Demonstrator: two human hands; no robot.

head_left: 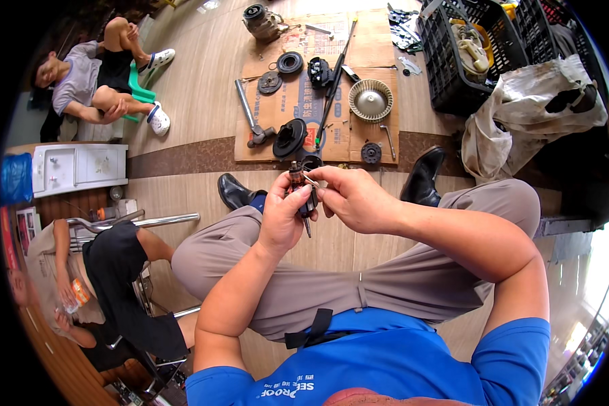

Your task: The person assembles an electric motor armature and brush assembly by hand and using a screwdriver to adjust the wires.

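step in hand, judged from the grip: close work on a small motor rotor (pixel 299 193), held above the knees, well clear of the floor. left hand (pixel 282 216) wrapped around rotor body, fingers curled tight, shaft end pointing down past the palm. right hand (pixel 350 197) at the rotor's upper end, thumb and forefinger pinched narrow on a thin pale sliver (pixel 312 180); kind of piece too small to tell.

next move likely calls for a steady left grip and fine pinch control at the top end; room for slippage is small.

surroundings: flattened cardboard sheet (pixel 365 47) on the floor ahead, carrying a hammer (pixel 252 116), a long green-handled screwdriver (pixel 333 84), a round blower wheel (pixel 370 100), black round covers (pixel 289 137) and a motor housing (pixel 260 21). black plastic crate (pixel 453 81) at right, dirty cloth bag (pixel 541 101) beside it. black shoes (pixel 423 177) near the cardboard edge.

obstructions: none between hands and rotor. seated person (pixel 91 81) on a green stool at upper left, another person (pixel 74 284) at lower left, both well apart from the work.
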